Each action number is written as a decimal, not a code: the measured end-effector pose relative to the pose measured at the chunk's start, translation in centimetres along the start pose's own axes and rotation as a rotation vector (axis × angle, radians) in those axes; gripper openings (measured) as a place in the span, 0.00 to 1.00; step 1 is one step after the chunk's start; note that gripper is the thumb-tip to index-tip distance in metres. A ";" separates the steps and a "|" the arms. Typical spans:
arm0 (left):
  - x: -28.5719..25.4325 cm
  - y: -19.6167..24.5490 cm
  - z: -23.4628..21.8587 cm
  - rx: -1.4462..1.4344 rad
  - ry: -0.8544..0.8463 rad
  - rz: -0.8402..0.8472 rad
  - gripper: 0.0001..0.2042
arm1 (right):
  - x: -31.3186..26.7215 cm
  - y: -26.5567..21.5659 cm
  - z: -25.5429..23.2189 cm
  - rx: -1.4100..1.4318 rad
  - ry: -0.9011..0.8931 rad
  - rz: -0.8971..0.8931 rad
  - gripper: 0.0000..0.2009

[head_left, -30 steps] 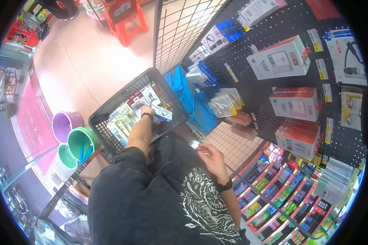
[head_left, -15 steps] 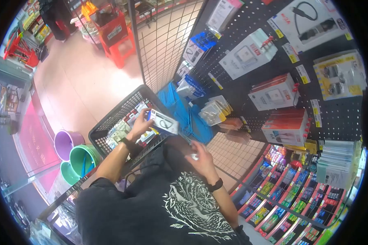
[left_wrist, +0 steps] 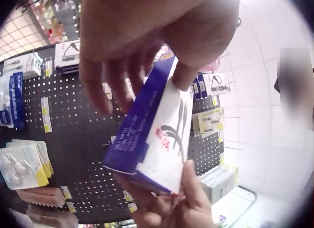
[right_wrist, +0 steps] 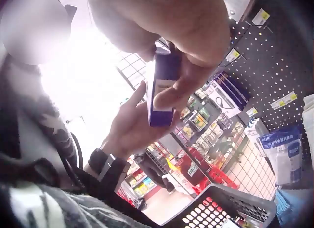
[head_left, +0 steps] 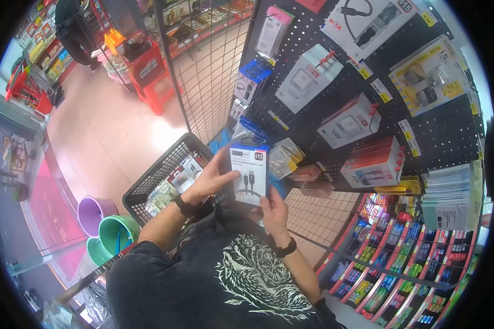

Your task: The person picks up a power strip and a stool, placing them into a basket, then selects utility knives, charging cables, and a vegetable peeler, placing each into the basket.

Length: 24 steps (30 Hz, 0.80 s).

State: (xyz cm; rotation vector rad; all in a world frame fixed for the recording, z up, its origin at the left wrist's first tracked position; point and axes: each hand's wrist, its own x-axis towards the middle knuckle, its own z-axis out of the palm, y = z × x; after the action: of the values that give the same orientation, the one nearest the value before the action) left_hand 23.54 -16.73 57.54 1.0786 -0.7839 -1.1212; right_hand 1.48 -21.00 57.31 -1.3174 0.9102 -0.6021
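Observation:
A white and blue cable box (head_left: 249,174) is held up in front of the shirt, its printed front with a $15 mark facing the head camera. My left hand (head_left: 208,180) grips its left side, thumb on the front. My right hand (head_left: 274,215) pinches the lower right corner. In the left wrist view the box (left_wrist: 164,134) is tilted between my left hand (left_wrist: 162,31) above and my right hand (left_wrist: 176,206) below. The right wrist view shows the blue side of the box (right_wrist: 164,80) with my right thumb on it.
A black basket (head_left: 142,185) with several packages stands left of the hands. Purple (head_left: 95,211) and green buckets (head_left: 118,234) are beside it. A black pegboard (head_left: 307,134) with hanging packages is at the right, above racks of small goods (head_left: 389,257).
My left hand has lifted the box out of the basket and moved it right, turning it upright. My right hand has come up to its lower corner. The view has shifted.

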 end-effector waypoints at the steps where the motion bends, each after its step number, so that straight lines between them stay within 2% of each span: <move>1: 0.1 -0.8 -0.6 0.001 -0.008 0.000 0.31 | 0.1 -0.1 -0.1 0.002 0.007 -0.002 0.26; 3: 0.5 -0.2 -0.9 0.018 -0.107 -0.095 0.28 | 0.1 -0.1 -0.3 -0.061 -0.038 0.021 0.26; 4: 1.6 -1.0 -2.0 0.028 -0.066 -0.067 0.26 | 0.1 0.5 -0.3 -0.037 -0.013 -0.009 0.25; 5: 3.1 -0.1 -1.8 0.034 0.092 0.007 0.24 | 0.2 1.2 -0.6 -0.037 -0.012 -0.009 0.25; 6: 5.7 -1.2 -3.7 0.121 0.111 0.087 0.23 | 0.3 1.9 -0.9 -0.052 -0.028 -0.007 0.24; 8: 9.7 -0.7 -5.8 0.167 0.091 0.155 0.23 | 0.2 2.2 -1.3 -0.070 -0.051 -0.008 0.24; 10: 14.6 -3.8 -9.1 0.174 0.048 0.212 0.23 | -0.5 2.1 -1.6 0.024 -0.123 0.218 0.20; 11: 16.2 -5.0 -10.1 0.145 0.045 0.229 0.24 | -0.8 2.1 -1.8 0.018 -0.125 0.216 0.20; 13: 17.9 -5.5 -10.6 0.169 0.046 0.263 0.24 | -1.0 2.1 -2.4 -0.177 -0.194 0.179 0.16; 14: 18.6 -5.4 -10.8 0.199 0.044 0.291 0.25 | -1.1 2.2 -2.4 -0.148 -0.169 0.184 0.13; 15: 19.1 -5.4 -10.9 0.196 0.036 0.287 0.25 | -1.0 2.3 -2.6 -0.147 -0.160 0.187 0.13; 17: 19.6 -5.4 -11.1 0.042 0.005 0.150 0.25 | -1.3 2.2 -3.2 -0.154 -0.160 0.179 0.14; 18: 19.5 -4.5 -10.8 0.059 -0.018 0.130 0.25 | -1.5 2.2 -3.4 -0.152 -0.155 0.184 0.14; 21: 20.9 -4.6 -11.1 0.005 0.035 0.090 0.25 | -1.4 2.1 -3.6 -0.161 -0.149 0.221 0.14; 24: 23.3 -5.5 -10.9 0.076 0.027 0.085 0.25 | -1.7 2.4 -3.9 -0.164 -0.165 0.241 0.14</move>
State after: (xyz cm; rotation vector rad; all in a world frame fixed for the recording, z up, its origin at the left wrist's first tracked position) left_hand 38.25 -36.49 48.40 1.1109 -0.8490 -1.0102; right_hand -2.96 -21.30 55.35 -1.3562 0.9792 -0.2329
